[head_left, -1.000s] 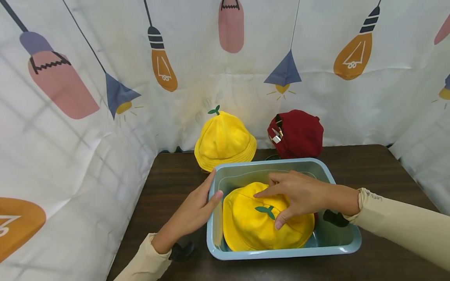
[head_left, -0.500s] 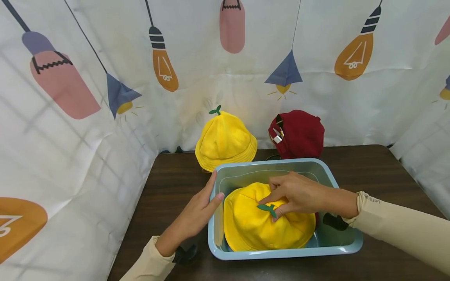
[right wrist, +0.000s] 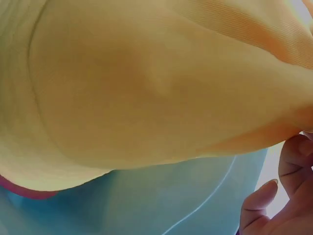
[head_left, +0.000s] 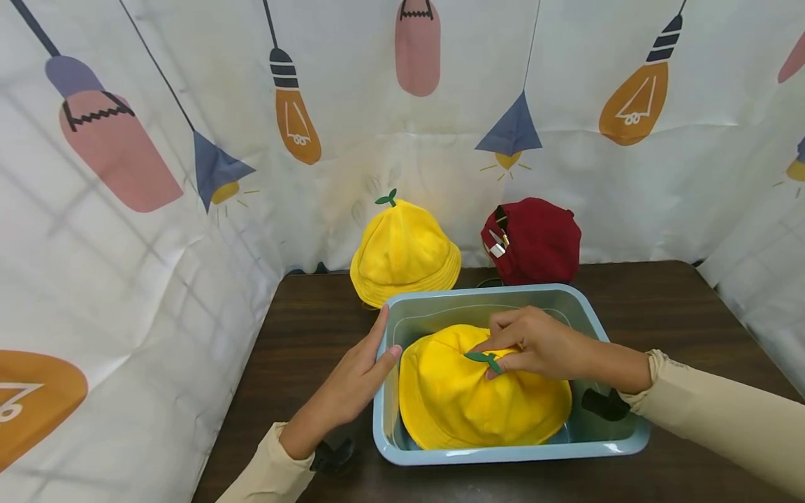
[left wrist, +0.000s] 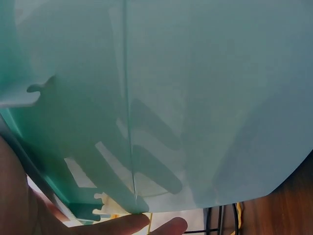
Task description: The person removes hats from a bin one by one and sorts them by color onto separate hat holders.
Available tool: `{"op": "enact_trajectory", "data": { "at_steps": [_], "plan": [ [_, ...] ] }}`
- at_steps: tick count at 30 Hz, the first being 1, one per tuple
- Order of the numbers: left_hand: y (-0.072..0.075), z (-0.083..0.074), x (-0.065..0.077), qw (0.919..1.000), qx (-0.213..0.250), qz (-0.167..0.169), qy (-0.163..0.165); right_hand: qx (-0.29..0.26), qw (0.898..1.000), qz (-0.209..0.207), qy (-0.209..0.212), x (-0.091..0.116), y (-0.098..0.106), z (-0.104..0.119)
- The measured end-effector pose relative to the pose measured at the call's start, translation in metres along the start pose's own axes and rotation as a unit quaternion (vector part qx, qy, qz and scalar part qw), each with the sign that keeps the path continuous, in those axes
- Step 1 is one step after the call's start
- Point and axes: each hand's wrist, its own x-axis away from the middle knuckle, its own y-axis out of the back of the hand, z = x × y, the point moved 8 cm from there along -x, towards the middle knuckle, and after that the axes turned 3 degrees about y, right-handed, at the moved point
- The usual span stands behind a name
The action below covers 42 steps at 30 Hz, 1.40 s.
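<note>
A yellow bucket hat [head_left: 465, 405] with a green sprout [head_left: 481, 358] on its crown lies inside a light blue plastic basin [head_left: 516, 456]. My right hand [head_left: 547, 344] pinches the hat's crown beside the sprout between thumb and fingers, and the cloth bunches there. In the right wrist view the hat [right wrist: 146, 88] fills most of the picture, with a strip of something red [right wrist: 32, 191] under its brim. My left hand [head_left: 352, 377] rests against the basin's left side, thumb over the rim and fingers extended. The left wrist view shows the outer wall [left wrist: 161, 98] close up.
Behind the basin, a second yellow hat [head_left: 402, 248] with a sprout stands at left, and a dark red cap [head_left: 541, 241] at right. All sit on a dark brown table [head_left: 308, 307]. A white curtain [head_left: 352, 105] with lamp prints hangs behind and at both sides.
My right thumb and fingers have closed on the hat's crown and drawn it slightly up. The hat's right side now covers the red patch seen earlier. My left hand stays at the rim.
</note>
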Motion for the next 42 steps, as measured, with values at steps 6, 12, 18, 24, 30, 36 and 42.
{"op": "enact_trajectory", "data": {
  "at_steps": [6, 12, 18, 24, 30, 36, 42],
  "plan": [
    [0.000, -0.001, 0.000, 1.0000, 0.001, -0.001, -0.002, -0.011, 0.999, -0.047, -0.008, 0.000, 0.018, 0.002],
    [-0.001, -0.001, 0.000, 1.0000, 0.003, 0.002, -0.001, 0.004, 0.997, -0.069, -0.041, 0.000, 0.041, 0.003],
    [-0.002, 0.000, -0.001, 1.0000, 0.004, 0.000, 0.001, 0.026, 0.995, -0.081, -0.061, 0.000, 0.062, 0.008],
    [-0.002, 0.001, -0.001, 1.0000, 0.003, -0.002, 0.004, 0.024, 0.993, -0.095, -0.070, 0.000, 0.087, 0.019],
    [-0.002, 0.003, -0.001, 0.9999, -0.002, -0.003, 0.015, 0.024, 0.991, -0.113, -0.063, -0.010, 0.116, 0.030],
    [-0.001, 0.003, -0.002, 0.9998, -0.011, -0.012, 0.013, 0.040, 0.985, -0.145, -0.083, -0.031, 0.142, 0.038],
    [-0.001, 0.002, -0.003, 0.9998, -0.013, -0.013, 0.011, 0.090, 0.979, -0.152, -0.101, -0.065, 0.157, 0.039]
  ]
}}
